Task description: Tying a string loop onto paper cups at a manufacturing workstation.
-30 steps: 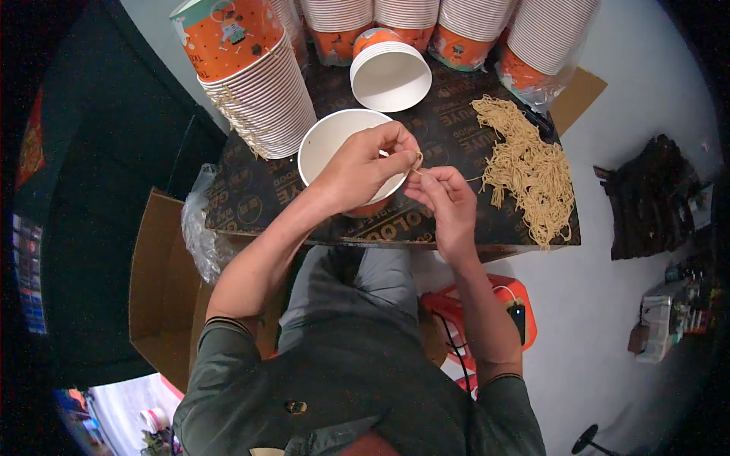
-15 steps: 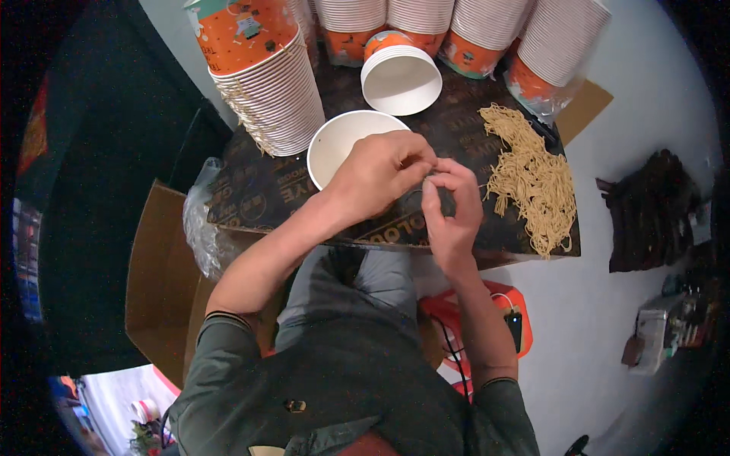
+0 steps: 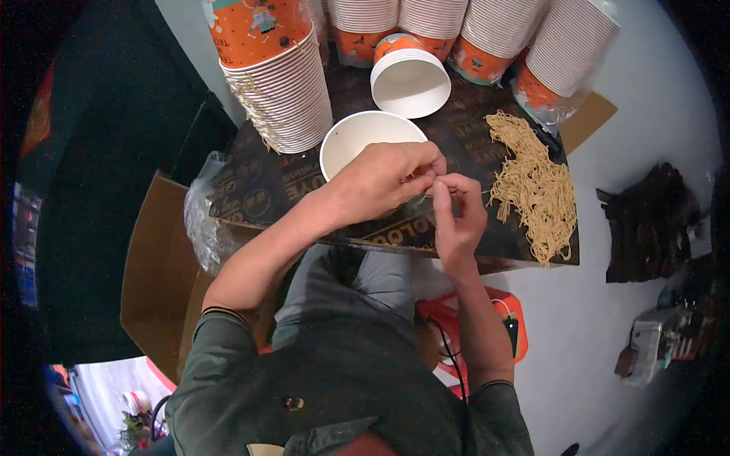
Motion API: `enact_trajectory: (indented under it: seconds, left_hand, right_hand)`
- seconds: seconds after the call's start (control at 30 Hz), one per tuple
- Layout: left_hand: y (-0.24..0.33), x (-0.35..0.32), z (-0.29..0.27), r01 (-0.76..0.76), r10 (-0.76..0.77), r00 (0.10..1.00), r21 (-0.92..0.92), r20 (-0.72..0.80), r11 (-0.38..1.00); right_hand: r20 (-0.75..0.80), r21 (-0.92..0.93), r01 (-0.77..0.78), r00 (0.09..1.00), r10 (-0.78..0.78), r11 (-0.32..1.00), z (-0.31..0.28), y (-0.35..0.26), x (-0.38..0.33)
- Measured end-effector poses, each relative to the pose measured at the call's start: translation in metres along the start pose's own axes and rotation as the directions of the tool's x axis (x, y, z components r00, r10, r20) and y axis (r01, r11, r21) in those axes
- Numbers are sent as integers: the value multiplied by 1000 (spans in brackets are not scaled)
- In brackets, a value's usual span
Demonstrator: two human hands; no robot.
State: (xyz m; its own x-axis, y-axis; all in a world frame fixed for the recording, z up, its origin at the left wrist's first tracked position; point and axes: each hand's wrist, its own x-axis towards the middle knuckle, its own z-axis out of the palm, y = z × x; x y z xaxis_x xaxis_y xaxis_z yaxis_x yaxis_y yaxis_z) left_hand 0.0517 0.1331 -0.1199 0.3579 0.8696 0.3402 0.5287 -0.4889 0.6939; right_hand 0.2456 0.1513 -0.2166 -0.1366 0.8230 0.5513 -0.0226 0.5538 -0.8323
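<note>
My left hand [image 3: 388, 178] reaches across the near rim of a white paper bowl [image 3: 346, 140], its thumb and fingers pinched together. My right hand [image 3: 460, 216] meets it at the fingertips, thumb and forefinger closed in a pinch. Whatever lies between the fingertips is too thin and small to make out. Right of my right hand spreads a loose heap of pale yellow strings [image 3: 536, 190]. To the left of the bowl rises a tall nest of upside-down paper buckets [image 3: 281, 99], white-rimmed with an orange printed top one; similar strings hang along its left side.
Behind the bowl, a few nested orange and white buckets [image 3: 411, 87] lie tipped toward me. Several wrapped bucket stacks [image 3: 494, 34] line the back of the dark printed board [image 3: 281, 182]. An open cardboard box [image 3: 163, 266] and crumpled clear plastic [image 3: 205, 220] are at the left.
The whole view has shifted a little, so things sit slightly farther right. Both hands stay over the bowl's near right side, fingertips still together with a small change of finger position.
</note>
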Motion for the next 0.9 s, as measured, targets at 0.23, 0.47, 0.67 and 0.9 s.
enact_trajectory:
  seconds: [0.23, 0.47, 0.67, 0.9]
  left_hand:
    - [-1, 0, -3, 63, -61, 998, -113, 25, 992]
    - [-8, 1, -1, 128, -128, 992, -252, 18, 959]
    - [-10, 2, 1, 145, -155, 988, -244, -23, 959]
    - [-7, -2, 7, 146, -160, 987, -260, -33, 955]
  right_hand:
    - [100, 280, -231, 972, 211, 932, -3, -2, 11]
    - [-13, 254, -144, 988, 152, 956, 6, -10, 7]
    - [-47, -150, 58, 997, -66, 987, 4, -7, 7]
    - [-4, -262, 186, 981, -193, 947, 0, -12, 11]
